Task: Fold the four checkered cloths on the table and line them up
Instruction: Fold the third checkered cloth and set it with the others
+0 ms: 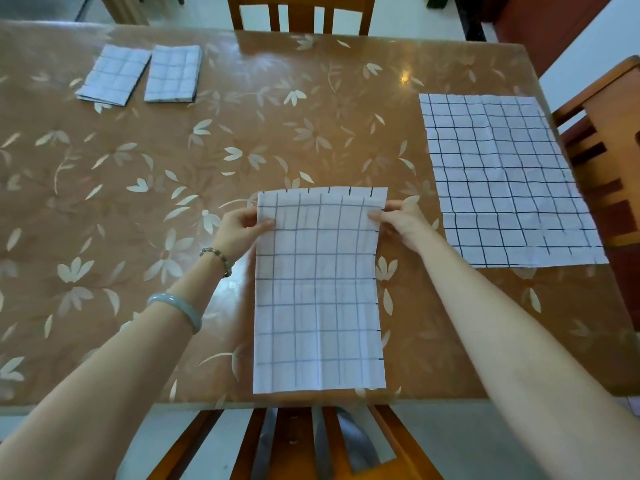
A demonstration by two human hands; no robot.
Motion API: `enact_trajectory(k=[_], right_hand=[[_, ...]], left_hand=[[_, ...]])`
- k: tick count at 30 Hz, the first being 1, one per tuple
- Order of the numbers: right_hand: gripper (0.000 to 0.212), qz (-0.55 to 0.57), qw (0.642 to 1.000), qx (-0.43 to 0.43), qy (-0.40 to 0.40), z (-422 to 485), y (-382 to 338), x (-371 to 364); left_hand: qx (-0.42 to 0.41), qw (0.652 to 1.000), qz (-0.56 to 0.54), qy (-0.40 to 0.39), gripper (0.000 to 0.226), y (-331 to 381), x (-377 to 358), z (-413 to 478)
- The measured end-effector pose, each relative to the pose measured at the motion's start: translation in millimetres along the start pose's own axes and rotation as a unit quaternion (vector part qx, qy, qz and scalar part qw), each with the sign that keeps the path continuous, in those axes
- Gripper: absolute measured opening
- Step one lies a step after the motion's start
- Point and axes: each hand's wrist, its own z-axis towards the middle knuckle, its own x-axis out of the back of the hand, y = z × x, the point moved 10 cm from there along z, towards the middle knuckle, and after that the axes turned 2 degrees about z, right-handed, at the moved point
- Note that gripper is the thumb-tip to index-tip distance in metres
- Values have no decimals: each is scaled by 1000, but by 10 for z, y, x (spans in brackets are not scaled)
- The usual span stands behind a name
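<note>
Checkered cloth folded to a long strip lies at near table edge, center, running away from the person. Left hand pinches its left edge near the far end, thumb on top, fingers under. Right hand pinches the right edge the same way, opposite. Far end looks slightly lifted; cannot tell for sure. Left wrist: bead bracelet and pale bangle. Open cloth, flat and unfolded, lies to the right, near the table's right edge, apart from the strip. Two folded cloths, left one and right one, sit side by side at far left, nearly touching. Table has brown floral cover. Wooden chairs at far side, right and near side.
</note>
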Motion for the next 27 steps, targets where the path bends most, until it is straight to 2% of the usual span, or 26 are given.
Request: enact_trajectory(k=[5,9,12,13,15,17,22,27], right_hand=[[15,17,995,94,20,-164,-449,40],[17,28,992,119,23,-356,-509,80],[18,15,993,117,1,-543,-321,74],[19,1,993,117,-6,-606,-242,74],[26,-43,993,107,-19,-689,-49,82],[35,-102,989,94,-45,-780,129,57],[23,-214,968,69,-110,-1034,472,-108],[29,-272,954,62,-115,-1101,726,-192]], left_hand=[[-25,999,20,37,15,215,158,74],[-44,997,42,49,19,352,202,33],[-53,994,97,18,6,293,158,-102],[-61,990,127,6,9,251,148,-161],[-65,982,177,-15,14,116,124,-277],[-58,978,197,-48,4,7,71,-425],[-60,943,305,-120,35,-118,-115,-770],[-40,920,362,-145,30,-307,-243,-932]])
